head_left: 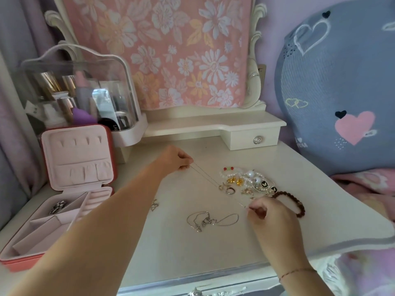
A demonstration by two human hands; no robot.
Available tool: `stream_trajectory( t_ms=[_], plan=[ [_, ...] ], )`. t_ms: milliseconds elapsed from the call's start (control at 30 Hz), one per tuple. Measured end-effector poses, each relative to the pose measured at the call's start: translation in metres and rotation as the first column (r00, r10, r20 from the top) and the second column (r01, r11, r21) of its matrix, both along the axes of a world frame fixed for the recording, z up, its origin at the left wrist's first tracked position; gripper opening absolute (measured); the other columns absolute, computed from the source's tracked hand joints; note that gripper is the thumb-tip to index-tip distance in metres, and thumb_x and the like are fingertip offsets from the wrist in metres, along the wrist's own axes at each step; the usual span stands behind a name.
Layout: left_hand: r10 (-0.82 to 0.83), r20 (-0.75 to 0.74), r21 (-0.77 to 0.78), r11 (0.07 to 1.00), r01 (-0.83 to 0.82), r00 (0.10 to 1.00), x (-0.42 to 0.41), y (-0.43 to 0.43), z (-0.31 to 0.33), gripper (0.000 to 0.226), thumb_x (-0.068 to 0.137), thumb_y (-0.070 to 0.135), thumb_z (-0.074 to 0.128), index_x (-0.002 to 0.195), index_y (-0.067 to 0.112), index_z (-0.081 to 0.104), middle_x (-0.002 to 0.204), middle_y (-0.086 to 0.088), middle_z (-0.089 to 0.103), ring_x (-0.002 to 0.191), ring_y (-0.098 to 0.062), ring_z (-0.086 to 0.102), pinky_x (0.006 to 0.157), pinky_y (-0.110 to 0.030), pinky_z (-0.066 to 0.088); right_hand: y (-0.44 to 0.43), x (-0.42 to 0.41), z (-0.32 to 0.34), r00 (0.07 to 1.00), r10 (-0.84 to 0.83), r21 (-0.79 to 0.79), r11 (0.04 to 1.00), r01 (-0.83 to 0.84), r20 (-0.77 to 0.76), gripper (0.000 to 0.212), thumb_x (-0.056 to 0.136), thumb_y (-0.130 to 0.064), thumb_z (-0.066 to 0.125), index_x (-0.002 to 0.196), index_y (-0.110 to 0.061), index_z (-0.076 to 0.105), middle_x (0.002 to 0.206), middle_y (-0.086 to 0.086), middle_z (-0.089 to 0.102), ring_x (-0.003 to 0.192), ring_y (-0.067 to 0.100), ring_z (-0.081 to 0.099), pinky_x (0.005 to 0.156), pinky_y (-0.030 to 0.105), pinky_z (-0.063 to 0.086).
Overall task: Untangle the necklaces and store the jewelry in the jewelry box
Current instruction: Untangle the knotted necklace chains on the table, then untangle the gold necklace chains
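**Head view, 1 camera.**

**Limits of visibility.** The thin chain is faint against the pale table top. Its run from the left hand to the small pendant can be traced. The run from the pendant to the right hand is barely visible, and no clasp can be made out. The left forearm covers the near right part of the jewelry box tray. The rear left compartment holds a silver cluster whose type cannot be determined. The jewelry pile overlaps too densely to count separate pieces. The right hand covers part of the brown bead bracelet.

**Hands.** The left hand is narrow. Its thumb and curled fingers pinch 1 end of the thin chain, behind and to the left of the pile. The right hand is also narrow. Its fingertips pinch the other end, just in front of the pile.

**Task items.**
- **Thin chain:** silver, drawn in a nearly straight line between both hands. The pendant sits about midway, beside a small hoop.
- **Tangled silver necklaces:** lying on the table top between the forearms, with 1 loop extending right.
- **Small silver piece:** lying beside the left forearm.
- **Jewelry pile:** contains white pearls, gold pieces, and red and green beads.
- **Jewelry box:** standing open at the left table edge, coral outside and pale pink inside, with the lid upright.
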State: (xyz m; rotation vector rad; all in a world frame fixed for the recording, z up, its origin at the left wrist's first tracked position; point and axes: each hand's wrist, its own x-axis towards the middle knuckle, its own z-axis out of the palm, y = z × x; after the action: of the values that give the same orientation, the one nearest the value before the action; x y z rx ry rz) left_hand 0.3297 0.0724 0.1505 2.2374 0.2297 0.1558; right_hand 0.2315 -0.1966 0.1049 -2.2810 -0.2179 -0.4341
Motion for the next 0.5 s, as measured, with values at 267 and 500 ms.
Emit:
stream_trajectory(
  t_ms=[267,500],
  plan=[
    [0.074,0.02,-0.051,0.996,-0.072,0.997,0.041,-0.008,-0.021,0.006,0.083,0.002,0.072,0.082,0.008,0.07,0.072,-0.015,0.068,0.042,-0.008,0.053,0.054,-0.021,0.044,0.013,-0.001,-0.001,1.0,0.021,-0.104,0.994,-0.02,0.011,0.016,0.079,-0.014,0.07,0.067,-0.02,0.061,0.069,-0.01,0.054,0.066,0.013,0.054,0.066,0.033,0.048],
    [0.079,0.101,0.047,0.995,-0.084,0.992,0.066,-0.014,-0.028,0.013,0.078,0.009,0.078,0.09,0.012,0.073,0.068,0.005,0.06,0.058,-0.003,0.052,0.046,-0.003,0.035,0.031,-0.005,-0.008,0.998,0.044,-0.151,0.988,-0.037,0.044,0.032,0.066,-0.021,0.079,0.06,-0.028,0.048,0.059,-0.011,0.05,0.061,0.016,0.052,0.059,0.037,0.045]
  ],
)
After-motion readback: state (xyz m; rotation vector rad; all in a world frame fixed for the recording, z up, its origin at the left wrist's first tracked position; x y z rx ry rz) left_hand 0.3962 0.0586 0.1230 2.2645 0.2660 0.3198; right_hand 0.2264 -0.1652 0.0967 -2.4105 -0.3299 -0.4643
